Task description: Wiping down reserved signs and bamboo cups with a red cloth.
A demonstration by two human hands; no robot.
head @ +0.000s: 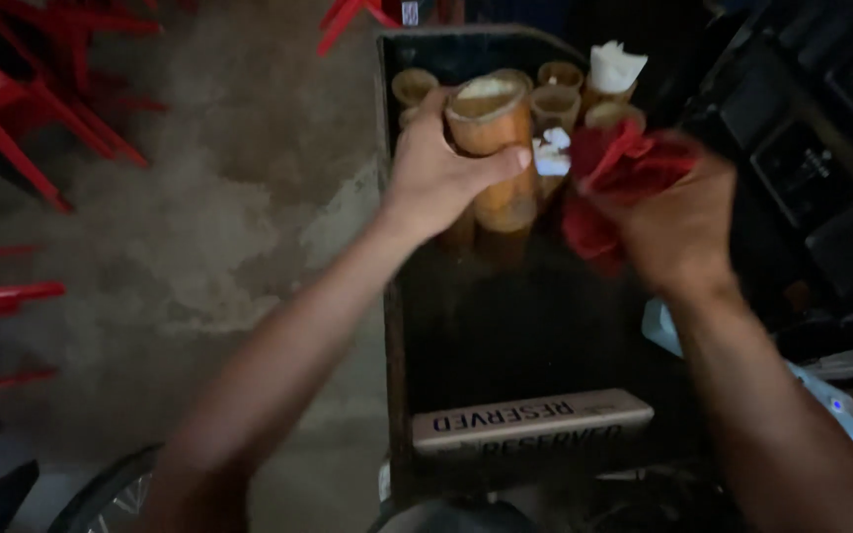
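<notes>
Item 1: left hand (pixel 436 178), clenched round a tan cylindrical bamboo cup (pixel 491 123), lifted just above the other cups. Cup top shows pale contents.
Item 2: right hand (pixel 678 227), gripping a crumpled red cloth (pixel 614 173), blurred, just right of the held cup.
Item 3: cluster of similar tan bamboo cups (pixel 557 99) at far end of a dark glossy rectangular table (pixel 505 336); one holds a folded white paper napkin (pixel 614 67).
Item 4: long wooden sign block w/ printed lettering (pixel 532 418), near edge of table.
Item 5: red chair frames (pixel 32 99), left, on grey concrete floor (pixel 219 227).
</notes>
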